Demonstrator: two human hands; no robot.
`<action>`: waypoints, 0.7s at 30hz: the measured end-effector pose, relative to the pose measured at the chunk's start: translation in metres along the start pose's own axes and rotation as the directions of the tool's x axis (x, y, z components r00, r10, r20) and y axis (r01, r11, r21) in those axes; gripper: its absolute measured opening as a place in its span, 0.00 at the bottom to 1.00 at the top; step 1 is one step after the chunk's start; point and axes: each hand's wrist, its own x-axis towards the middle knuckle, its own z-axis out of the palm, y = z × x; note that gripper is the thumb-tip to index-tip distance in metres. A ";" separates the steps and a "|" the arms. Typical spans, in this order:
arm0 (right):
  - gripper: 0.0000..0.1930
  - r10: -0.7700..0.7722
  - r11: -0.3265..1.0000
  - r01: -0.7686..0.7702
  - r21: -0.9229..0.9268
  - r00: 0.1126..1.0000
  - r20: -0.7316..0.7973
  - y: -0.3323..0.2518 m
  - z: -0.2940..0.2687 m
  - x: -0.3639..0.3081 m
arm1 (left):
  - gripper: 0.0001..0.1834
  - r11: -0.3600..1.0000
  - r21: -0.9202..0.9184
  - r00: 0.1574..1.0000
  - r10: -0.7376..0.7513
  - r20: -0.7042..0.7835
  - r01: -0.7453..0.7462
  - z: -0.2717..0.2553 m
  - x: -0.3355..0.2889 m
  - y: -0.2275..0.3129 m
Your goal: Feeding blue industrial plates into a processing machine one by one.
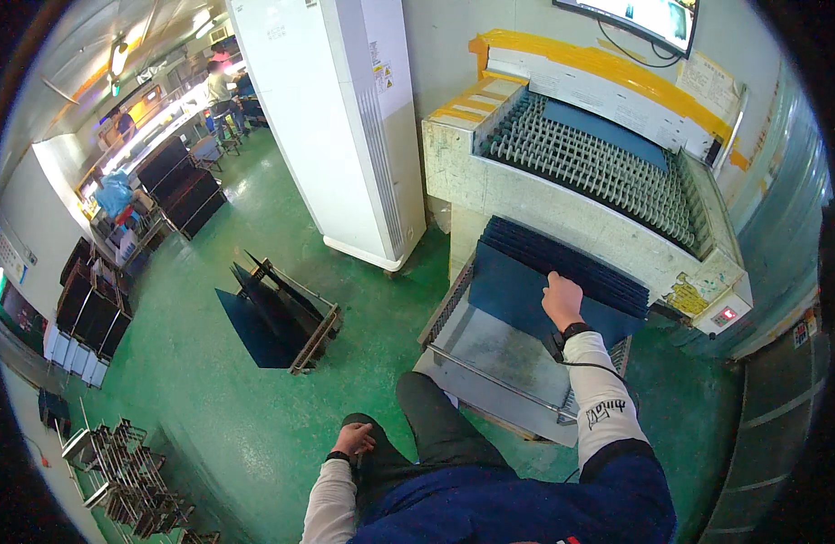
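Observation:
A row of thin dark blue panels (576, 263) leans in a wire-sided rack (499, 360) in front of me. My right hand (563, 300) is closed at the foremost panel (505, 292), its fingers curled by the upper edge; the fingertips are partly hidden. On my left thigh rests my left hand (352, 440), with loosely bent fingers and nothing in it.
Behind the rack stands a roller conveyor machine (590, 163) with a blue panel (603, 131) on its rollers. A smaller rack (313, 340) of dark panels sits on the green floor (245, 426) to the left, near a tall white cabinet (345, 118). People work far off.

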 end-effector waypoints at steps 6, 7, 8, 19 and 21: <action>0.10 0.002 1.000 -0.002 -0.006 1.000 -0.009 0.004 0.005 0.000 | 0.19 1.000 0.005 1.000 0.000 -0.003 0.000 0.003 -0.004 0.005; 0.10 0.003 1.000 -0.003 -0.006 1.000 -0.009 0.005 0.005 0.000 | 0.19 1.000 0.007 1.000 0.000 -0.001 0.000 0.003 -0.004 0.005; 0.10 0.003 1.000 -0.003 -0.004 1.000 -0.009 0.004 0.005 0.000 | 0.19 1.000 0.007 1.000 0.000 0.000 0.000 0.003 -0.004 0.005; 0.11 0.010 1.000 -0.010 -0.005 1.000 0.000 0.004 0.004 0.000 | 0.20 1.000 0.007 1.000 -0.004 -0.012 0.005 0.007 -0.013 0.012; 0.11 0.011 1.000 -0.011 -0.004 1.000 -0.002 0.004 0.004 -0.001 | 0.19 1.000 -0.004 1.000 0.002 -0.015 -0.002 0.008 -0.014 0.013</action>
